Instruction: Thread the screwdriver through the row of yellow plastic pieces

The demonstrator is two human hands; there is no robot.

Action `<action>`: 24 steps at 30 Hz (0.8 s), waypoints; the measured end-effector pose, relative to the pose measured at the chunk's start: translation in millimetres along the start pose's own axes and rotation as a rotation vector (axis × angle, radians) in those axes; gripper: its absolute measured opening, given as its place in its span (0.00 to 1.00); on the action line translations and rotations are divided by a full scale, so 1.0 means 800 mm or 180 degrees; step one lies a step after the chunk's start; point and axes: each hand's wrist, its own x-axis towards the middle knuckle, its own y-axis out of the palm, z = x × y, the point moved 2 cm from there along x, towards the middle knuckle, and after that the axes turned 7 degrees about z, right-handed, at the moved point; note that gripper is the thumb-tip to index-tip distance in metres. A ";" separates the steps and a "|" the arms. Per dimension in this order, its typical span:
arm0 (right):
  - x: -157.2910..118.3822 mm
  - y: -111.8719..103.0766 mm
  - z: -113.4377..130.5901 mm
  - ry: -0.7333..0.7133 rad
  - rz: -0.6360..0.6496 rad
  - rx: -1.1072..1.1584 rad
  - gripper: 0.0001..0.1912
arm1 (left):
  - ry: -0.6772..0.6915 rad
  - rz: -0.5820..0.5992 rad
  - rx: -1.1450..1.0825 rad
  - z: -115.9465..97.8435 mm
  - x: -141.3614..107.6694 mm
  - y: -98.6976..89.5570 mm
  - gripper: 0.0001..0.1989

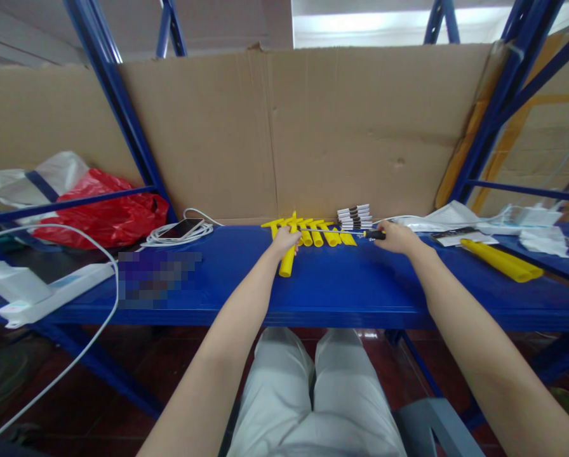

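My left hand (286,241) is closed round a yellow tube piece (287,264), whose open round end points toward me. My right hand (396,237) grips the black handle of a screwdriver (374,235); its thin shaft runs left toward my left hand. Whether the tip touches the yellow piece is too small to tell. Behind and between my hands, several yellow T-shaped pieces (317,237) lie in a row on the blue table (336,285). A stack of white and black small items (354,217) stands just beyond them, near the cardboard.
Yellow tubes (503,261) lie at the right, near white plastic packaging (444,218). A coiled white cable (177,233), a red bag (106,206) and a white power strip (70,292) are at the left. Cardboard (336,133) and blue posts (134,127) rise behind.
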 end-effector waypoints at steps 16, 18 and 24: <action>-0.002 0.000 0.002 0.0032 0.0166 -0.0018 0.17 | -0.0095 -0.0039 -0.0024 -0.001 0.000 0.000 0.15; -0.001 0.000 0.004 -0.0012 0.0193 -0.0046 0.17 | -0.0099 -0.0022 -0.0029 -0.001 0.000 0.000 0.15; -0.002 -0.002 0.008 -0.0094 0.0237 -0.0067 0.17 | -0.0077 -0.0013 -0.0074 -0.002 -0.002 -0.002 0.15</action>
